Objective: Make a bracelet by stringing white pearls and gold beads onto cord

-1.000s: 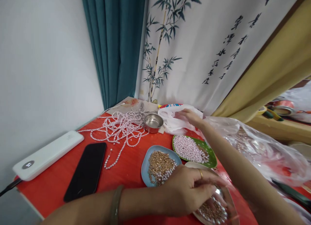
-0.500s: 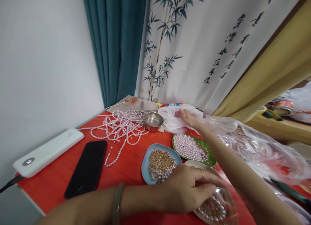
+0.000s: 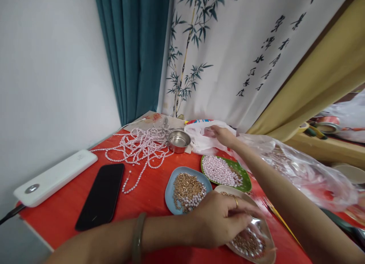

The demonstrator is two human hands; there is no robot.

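My left hand [image 3: 218, 220], with a bangle on the wrist and a ring on one finger, hovers over a beige plate [image 3: 224, 188]. That plate holds gold pieces and silvery beads [image 3: 249, 243]. Its fingertips are smeared, so I cannot tell whether they grip anything. Stretched out to the back, my right hand [image 3: 225, 135] has its fingers closed on the edge of a white plastic bag [image 3: 196, 136]. Close to my left hand is a blue plate [image 3: 170, 197] of gold pins and pearly beads. A green plate [image 3: 246, 184] with pink beads lies below my right forearm.
Strands of pink beads [image 3: 142, 144] lie tangled beside a small metal bowl [image 3: 179, 141]. A black phone [image 3: 99, 197] and a white power bank [image 3: 57, 178] are at the left. Clear plastic bags [image 3: 299, 165] fill the right side. Yellow sticks [image 3: 282, 220] rest under my right arm.
My right hand's fingers have come down from a raised position onto the white bag's edge. My left hand stays over the beige plate. The view has shifted slightly.
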